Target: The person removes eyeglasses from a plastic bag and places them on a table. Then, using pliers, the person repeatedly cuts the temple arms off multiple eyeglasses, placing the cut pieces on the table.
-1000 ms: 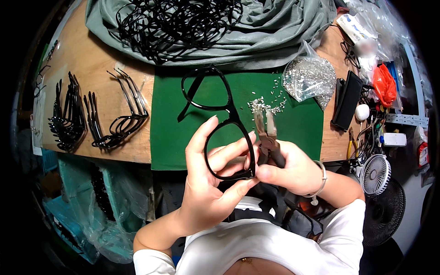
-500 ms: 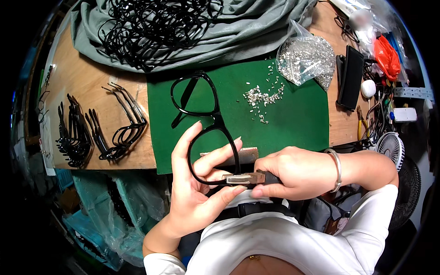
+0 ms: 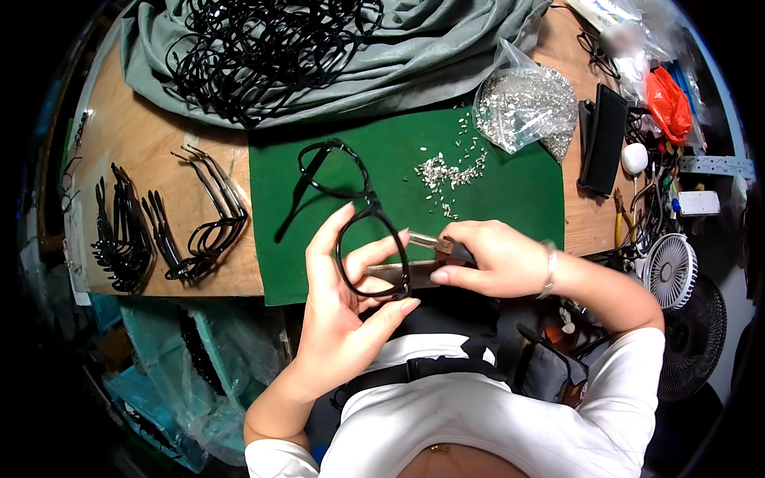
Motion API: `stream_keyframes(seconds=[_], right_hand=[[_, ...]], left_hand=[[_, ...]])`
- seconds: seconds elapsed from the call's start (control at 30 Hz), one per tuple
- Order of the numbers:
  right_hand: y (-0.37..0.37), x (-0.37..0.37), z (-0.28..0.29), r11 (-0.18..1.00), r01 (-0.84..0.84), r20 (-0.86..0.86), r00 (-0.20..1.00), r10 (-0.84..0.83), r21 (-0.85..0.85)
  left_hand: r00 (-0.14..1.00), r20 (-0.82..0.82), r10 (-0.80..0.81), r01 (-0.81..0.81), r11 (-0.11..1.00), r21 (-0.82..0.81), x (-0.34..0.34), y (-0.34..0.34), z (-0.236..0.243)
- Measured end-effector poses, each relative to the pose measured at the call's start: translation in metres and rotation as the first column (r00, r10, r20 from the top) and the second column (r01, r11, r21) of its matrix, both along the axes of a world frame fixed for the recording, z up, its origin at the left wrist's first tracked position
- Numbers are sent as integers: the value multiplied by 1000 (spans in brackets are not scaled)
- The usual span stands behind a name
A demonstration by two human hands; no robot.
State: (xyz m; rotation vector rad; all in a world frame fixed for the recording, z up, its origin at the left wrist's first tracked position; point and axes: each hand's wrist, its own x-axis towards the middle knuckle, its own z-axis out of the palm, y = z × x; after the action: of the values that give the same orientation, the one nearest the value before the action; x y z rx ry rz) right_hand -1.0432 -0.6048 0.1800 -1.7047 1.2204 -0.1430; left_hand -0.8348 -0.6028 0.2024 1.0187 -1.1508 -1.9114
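My left hand (image 3: 339, 331) grips a black eyeglass frame (image 3: 372, 207) by its near rim, fingers behind the ring and thumb at its lower edge. The far rim and a temple stick out over the green mat (image 3: 319, 259). In my right hand (image 3: 500, 259) is a pair of pliers (image 3: 453, 251), jaws pointing left. Those jaws sit just right of the near rim, by the left fingertips; whether they touch it or hold something small I cannot tell. Small silvery metal pieces (image 3: 450, 174) lie loose on the mat beyond my hands.
A tangled heap of black frames (image 3: 263, 56) rests on grey cloth (image 3: 430, 72) at the back. Frames stand grouped (image 3: 123, 231) at the left. To the right are a bag of metal pieces (image 3: 518, 107), a black case (image 3: 603, 139), yellow-handled pliers (image 3: 619, 219) and a white fan (image 3: 669, 271).
My right hand has drawn the pliers up and away from the near rim's lower edge, where the jaws were. The eyeglass frame has tilted in my left hand.
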Motion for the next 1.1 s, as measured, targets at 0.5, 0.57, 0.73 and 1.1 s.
stream_keyframes(seconds=[0.5,0.57,0.73,1.1], right_hand=[[-25,6,-41,869,-102,-284,958,-45,-484],[-25,8,-35,880,-71,-263,963,-62,-470],[-11,22,6,953,249,178,959,-219,-171],[11,57,-4,691,473,538,434,-723,547]], left_hand=[[978,-202,48,0,973,229,19,36,-12],[955,-284,85,9,950,311,19,33,-13],[998,31,57,-61,985,164,10,37,-28],[981,42,188,-181,975,-127,-23,43,-36]])
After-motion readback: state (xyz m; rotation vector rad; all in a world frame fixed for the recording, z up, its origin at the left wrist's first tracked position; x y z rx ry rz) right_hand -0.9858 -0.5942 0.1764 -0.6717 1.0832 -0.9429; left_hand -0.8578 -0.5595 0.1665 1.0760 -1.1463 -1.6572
